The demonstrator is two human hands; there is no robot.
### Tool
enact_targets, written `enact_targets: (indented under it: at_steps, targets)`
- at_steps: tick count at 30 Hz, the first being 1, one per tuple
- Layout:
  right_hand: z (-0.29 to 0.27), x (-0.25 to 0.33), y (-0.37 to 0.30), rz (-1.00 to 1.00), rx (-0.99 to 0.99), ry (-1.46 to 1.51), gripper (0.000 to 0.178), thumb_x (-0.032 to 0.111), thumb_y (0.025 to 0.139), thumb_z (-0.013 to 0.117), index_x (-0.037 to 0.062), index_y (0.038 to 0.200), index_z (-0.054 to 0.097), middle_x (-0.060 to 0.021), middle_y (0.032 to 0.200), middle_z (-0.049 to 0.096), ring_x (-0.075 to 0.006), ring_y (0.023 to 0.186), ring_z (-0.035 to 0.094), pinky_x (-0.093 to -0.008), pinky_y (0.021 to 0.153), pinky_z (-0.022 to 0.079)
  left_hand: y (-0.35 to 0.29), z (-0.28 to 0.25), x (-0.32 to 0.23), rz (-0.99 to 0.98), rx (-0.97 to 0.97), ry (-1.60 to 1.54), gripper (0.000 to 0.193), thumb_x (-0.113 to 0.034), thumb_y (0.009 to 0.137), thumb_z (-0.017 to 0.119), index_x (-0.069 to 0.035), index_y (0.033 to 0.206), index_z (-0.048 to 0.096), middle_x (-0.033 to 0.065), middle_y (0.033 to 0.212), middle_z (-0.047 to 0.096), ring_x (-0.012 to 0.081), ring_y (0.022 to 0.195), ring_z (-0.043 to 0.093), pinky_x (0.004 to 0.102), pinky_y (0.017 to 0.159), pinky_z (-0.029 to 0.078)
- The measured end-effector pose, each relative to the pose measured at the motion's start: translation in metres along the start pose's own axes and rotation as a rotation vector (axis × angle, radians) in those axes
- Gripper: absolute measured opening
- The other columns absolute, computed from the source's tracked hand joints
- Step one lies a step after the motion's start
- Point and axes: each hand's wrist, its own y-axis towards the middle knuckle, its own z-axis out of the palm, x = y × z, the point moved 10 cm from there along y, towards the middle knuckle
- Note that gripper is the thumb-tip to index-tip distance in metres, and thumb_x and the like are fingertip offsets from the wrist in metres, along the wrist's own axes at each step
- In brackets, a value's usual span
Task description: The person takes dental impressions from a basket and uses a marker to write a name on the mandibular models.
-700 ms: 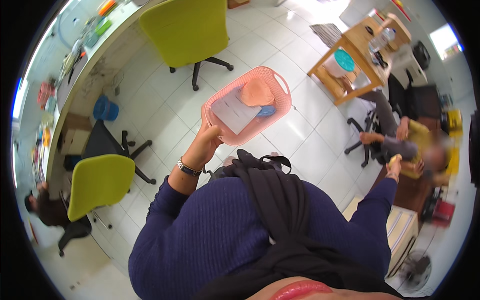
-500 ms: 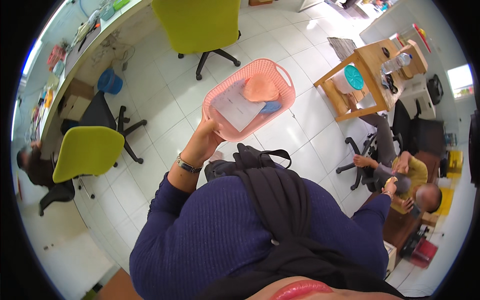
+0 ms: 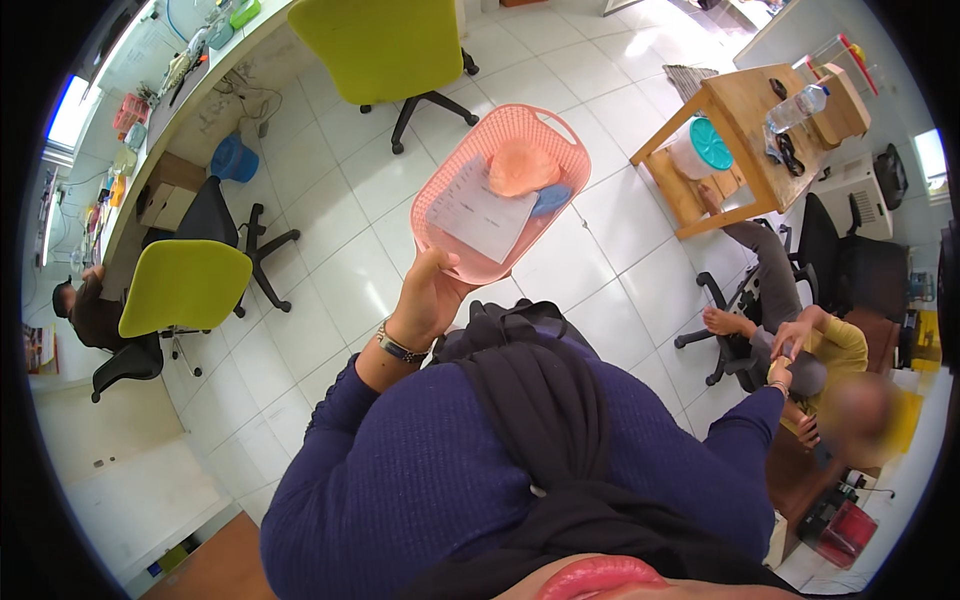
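A pink plastic basket [image 3: 480, 150] with mesh walls is in my left hand [image 3: 432, 297], whose fingers grip its near end, thumb over the rim. Inside lie a sheet of paper [image 3: 480, 222] with writing, a peach-orange bundle [image 3: 523, 167] and a blue item [image 3: 551, 200], both too indistinct to name. My right hand [image 3: 780, 373] stretches far out to the right, its fingers closed around something small and yellowish. Just beyond it, the hand [image 3: 790, 340] of a seated person in a yellow top meets or nearly meets my fingertips.
A wooden table [image 3: 745, 115] bears a water bottle [image 3: 798, 108]; a white bucket with a teal lid [image 3: 711, 145] sits beneath. Green chairs [image 3: 385, 45] and a black swivel chair [image 3: 205, 225] stand ahead and left. Another person [image 3: 90, 310] sits at the long counter [image 3: 205, 95].
The seated person's hand has come up to my right hand. My left hand with the basket has shifted only slightly, and the view has turned a little.
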Motion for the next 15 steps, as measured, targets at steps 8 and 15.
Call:
enact_targets:
  at_steps: [8,15]
  targets:
    - [0.036,-0.016,-0.028,0.08,0.056,-0.099,0.069,0.058,0.079,0.055,0.0034,0.122,0.054,-0.0216,0.123,0.052,-0.0392,0.111,0.052,-0.0469,0.09,0.044,-0.012,0.009,0.018,-0.031,0.008,-0.021,0.065,-0.012,0.078,0.048,-0.005,0.138,0.023,0.0125,0.13,0.042,0.0246,0.115,0.05,0.0445,0.098,0.045]
    - [-0.01,0.013,-0.058,0.175,-0.066,-0.047,0.07,0.056,0.078,0.058,0.0034,0.125,0.051,-0.0212,0.129,0.047,-0.0405,0.117,0.048,-0.0467,0.093,0.042,-0.013,0.007,0.021,0.026,-0.083,0.04,0.069,-0.018,0.075,0.049,0.003,0.137,0.026,0.0183,0.133,0.04,0.0332,0.119,0.047,0.055,0.098,0.043]
